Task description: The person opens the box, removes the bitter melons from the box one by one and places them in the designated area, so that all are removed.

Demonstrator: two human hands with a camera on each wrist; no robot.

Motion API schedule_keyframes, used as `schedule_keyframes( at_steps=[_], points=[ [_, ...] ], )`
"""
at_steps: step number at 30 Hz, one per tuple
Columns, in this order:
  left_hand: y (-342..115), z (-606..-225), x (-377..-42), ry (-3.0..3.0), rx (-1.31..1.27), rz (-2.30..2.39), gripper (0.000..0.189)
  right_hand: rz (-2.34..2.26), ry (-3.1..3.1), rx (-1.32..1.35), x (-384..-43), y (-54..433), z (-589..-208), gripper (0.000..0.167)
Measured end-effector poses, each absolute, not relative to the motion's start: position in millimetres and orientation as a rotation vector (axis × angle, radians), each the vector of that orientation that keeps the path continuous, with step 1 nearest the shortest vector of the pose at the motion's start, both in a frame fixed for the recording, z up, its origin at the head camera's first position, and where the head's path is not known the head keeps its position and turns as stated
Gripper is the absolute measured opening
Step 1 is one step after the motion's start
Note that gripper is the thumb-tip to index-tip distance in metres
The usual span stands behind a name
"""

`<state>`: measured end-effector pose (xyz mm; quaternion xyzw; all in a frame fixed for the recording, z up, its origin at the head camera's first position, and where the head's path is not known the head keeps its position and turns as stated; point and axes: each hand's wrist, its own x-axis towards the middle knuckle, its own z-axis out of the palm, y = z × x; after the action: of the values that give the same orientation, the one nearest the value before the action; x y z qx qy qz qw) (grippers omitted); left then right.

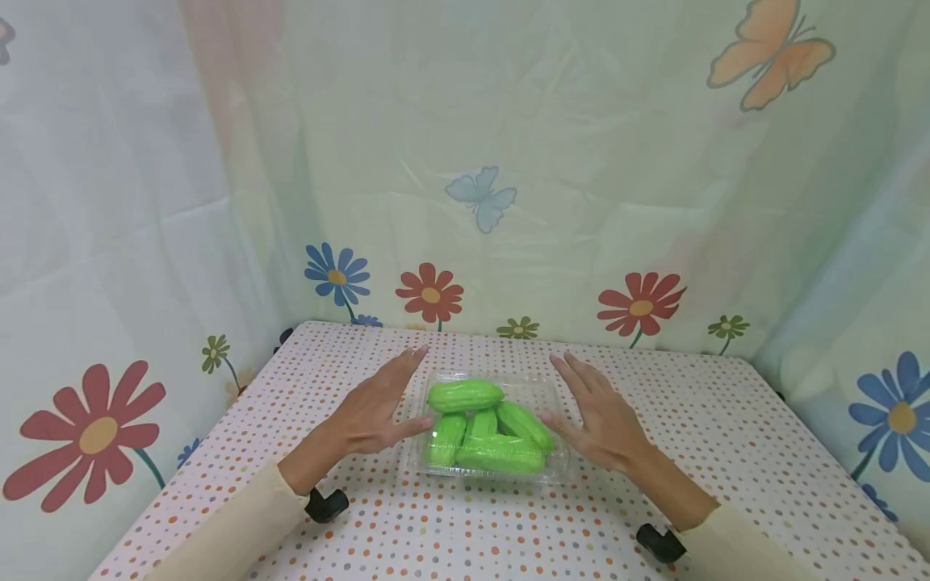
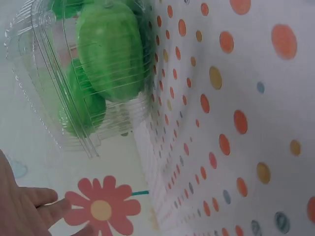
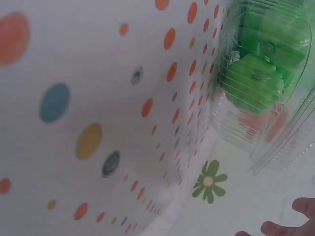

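Note:
A clear plastic box rests on the dotted tablecloth, in front of the person. Inside it lie several bright green, ridged gourds, seen through the plastic. My left hand is at the box's left side with straight fingers and the thumb spread toward its wall. On the opposite side, my right hand is spread in the same way, its thumb reaching toward the box's right edge. Both hands hold nothing. In the left wrist view the gourds show through the ribbed side wall; the right wrist view shows gourds too.
The table has a white cloth with coloured dots. Curtains printed with flowers and butterflies surround it at the back and both sides. Dark wrist camera mounts sit at the sleeve cuffs.

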<state>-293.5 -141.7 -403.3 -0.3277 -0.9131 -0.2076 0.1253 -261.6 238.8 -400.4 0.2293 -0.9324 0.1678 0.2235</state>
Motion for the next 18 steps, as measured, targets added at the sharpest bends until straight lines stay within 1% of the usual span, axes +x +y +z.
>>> schedule_keyframes(
  at_steps=[6, 13, 18],
  points=[
    [-141, -409, -290, -2.737, -0.948, -1.058, 0.098, 0.722, -2.659, 0.589, -255, 238, -407, 0.078],
    [-140, -418, -286, -2.735, -0.939, -1.457, 0.096, 1.314, -2.671, 0.551, -254, 236, -412, 0.070],
    [-140, -417, -285, -2.705, -0.939, -1.707, 0.097, 1.749, -2.674, 0.451, -253, 237, -407, 0.073]
  ],
)
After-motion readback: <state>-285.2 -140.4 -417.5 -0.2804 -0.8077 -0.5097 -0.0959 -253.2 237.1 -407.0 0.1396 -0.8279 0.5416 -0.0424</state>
